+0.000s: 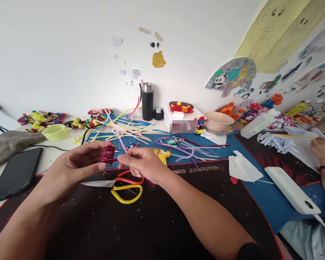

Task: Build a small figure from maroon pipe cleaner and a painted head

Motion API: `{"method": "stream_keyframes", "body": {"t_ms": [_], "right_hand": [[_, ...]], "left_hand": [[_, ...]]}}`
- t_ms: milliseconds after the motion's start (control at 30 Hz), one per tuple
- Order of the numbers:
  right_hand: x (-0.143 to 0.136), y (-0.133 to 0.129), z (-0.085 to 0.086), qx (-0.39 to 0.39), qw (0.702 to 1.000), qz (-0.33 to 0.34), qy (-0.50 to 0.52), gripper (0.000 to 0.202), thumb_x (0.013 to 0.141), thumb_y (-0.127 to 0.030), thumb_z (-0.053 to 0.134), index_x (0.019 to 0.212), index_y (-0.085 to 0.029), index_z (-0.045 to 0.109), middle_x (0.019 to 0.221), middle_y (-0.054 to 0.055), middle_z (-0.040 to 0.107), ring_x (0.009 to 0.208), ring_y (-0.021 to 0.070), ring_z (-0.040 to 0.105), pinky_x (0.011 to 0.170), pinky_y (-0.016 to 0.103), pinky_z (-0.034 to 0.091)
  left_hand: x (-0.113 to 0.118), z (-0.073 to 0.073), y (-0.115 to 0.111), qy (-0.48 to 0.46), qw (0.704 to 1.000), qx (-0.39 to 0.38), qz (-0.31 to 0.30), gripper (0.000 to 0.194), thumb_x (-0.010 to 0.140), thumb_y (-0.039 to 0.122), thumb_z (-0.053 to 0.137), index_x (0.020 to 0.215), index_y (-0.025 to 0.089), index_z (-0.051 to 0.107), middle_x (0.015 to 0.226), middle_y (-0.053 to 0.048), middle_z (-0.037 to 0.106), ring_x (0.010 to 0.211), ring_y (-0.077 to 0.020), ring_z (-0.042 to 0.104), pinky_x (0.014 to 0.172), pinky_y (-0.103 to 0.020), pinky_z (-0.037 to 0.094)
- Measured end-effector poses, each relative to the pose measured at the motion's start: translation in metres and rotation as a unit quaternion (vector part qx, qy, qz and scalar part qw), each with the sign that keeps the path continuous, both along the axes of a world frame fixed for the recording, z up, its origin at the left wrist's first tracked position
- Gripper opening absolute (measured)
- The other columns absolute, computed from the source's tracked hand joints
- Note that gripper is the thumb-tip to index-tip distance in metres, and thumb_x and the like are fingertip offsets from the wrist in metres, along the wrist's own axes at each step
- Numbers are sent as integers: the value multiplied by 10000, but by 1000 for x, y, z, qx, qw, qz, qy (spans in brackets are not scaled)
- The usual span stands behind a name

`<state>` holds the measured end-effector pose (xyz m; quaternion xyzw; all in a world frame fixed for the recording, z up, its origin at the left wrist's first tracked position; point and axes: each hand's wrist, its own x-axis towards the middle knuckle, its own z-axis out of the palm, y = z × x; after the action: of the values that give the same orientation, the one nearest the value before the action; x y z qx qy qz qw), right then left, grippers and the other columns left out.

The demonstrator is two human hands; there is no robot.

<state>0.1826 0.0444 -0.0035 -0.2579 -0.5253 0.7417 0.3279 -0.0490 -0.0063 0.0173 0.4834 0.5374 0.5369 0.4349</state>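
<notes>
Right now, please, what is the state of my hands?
Left hand: closed, holding the dark red coil.
Right hand: closed, apparently pinching the coil's strand.

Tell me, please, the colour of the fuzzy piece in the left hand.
The fuzzy piece is dark red, seen best in the head view.

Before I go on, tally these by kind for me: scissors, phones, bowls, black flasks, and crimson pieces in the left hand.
Scissors: 1
Phone: 1
Bowls: 2, a yellow-green bowl and a beige bowl
Black flask: 1
Crimson piece in the left hand: 1
Total: 6
</notes>
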Motion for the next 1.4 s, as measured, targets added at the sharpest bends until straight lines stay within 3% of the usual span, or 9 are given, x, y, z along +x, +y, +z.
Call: {"method": "stream_keyframes", "body": {"t_ms": [200, 333, 533, 733, 967, 1133, 1400], "right_hand": [[0, -1, 0, -1, 1000, 15, -7, 520, 825, -684, 958, 862, -198, 778, 726, -31, 691, 505, 80, 441, 509, 274, 326], [-2, -2, -2, -3, 1000, 22, 11, 507, 830, -663, 970, 858, -196, 774, 685, -40, 665, 488, 77, 431, 506, 276, 301], [-9, -6, -5, -59, 996, 41, 60, 580, 805, -732, 955, 817, -213, 696, 499, -117, 428, 452, 81, 330, 497, 281, 247], [-12, -7, -6, -90, 990, 57, 90, 577, 845, -721, 933, 823, -208, 670, 532, -114, 445, 437, 71, 332, 476, 283, 198], [-10, -5, -7, -88, 989, 61, 100, 552, 798, -664, 991, 823, -185, 719, 517, -112, 457, 440, 62, 337, 477, 279, 185], [-11, -5, -10, -97, 986, 69, 113, 554, 808, -663, 987, 831, -189, 701, 542, -108, 477, 438, 59, 354, 466, 281, 171], [-11, -3, -10, -120, 981, 101, 114, 685, 738, -764, 987, 882, -204, 620, 677, -68, 636, 461, 60, 459, 435, 268, 147]], "left_hand": [[3, 1, 0, -40, 999, 3, 2, 531, 521, 398, 1141, 1012, 298, 964, 1241, -104, 913, 1049, -311, 832, 837, -308, 720], [12, -3, 1, -101, 995, 9, -9, 534, 492, 407, 1157, 984, 319, 968, 1141, -79, 926, 1003, -280, 839, 829, -280, 707], [30, -18, 4, -198, 979, 37, -11, 560, 541, 371, 1155, 1058, 296, 953, 1116, -82, 927, 971, -261, 834, 741, -258, 679], [34, -23, 5, -219, 975, 48, -3, 552, 597, 285, 1135, 1114, 315, 943, 1207, -58, 920, 985, -231, 819, 727, -234, 648], [37, -14, 4, -217, 975, 50, 6, 571, 544, 333, 1163, 1075, 295, 955, 1146, -54, 932, 888, -206, 811, 715, -231, 668], [44, -16, 5, -242, 969, 53, -20, 548, 589, 326, 1155, 1096, 298, 949, 1134, -52, 935, 835, -184, 811, 656, -203, 632], [50, -29, 4, -274, 959, 54, -42, 572, 673, 368, 1130, 1202, 321, 919, 1345, -47, 900, 1089, -227, 847, 885, -252, 684]]}}
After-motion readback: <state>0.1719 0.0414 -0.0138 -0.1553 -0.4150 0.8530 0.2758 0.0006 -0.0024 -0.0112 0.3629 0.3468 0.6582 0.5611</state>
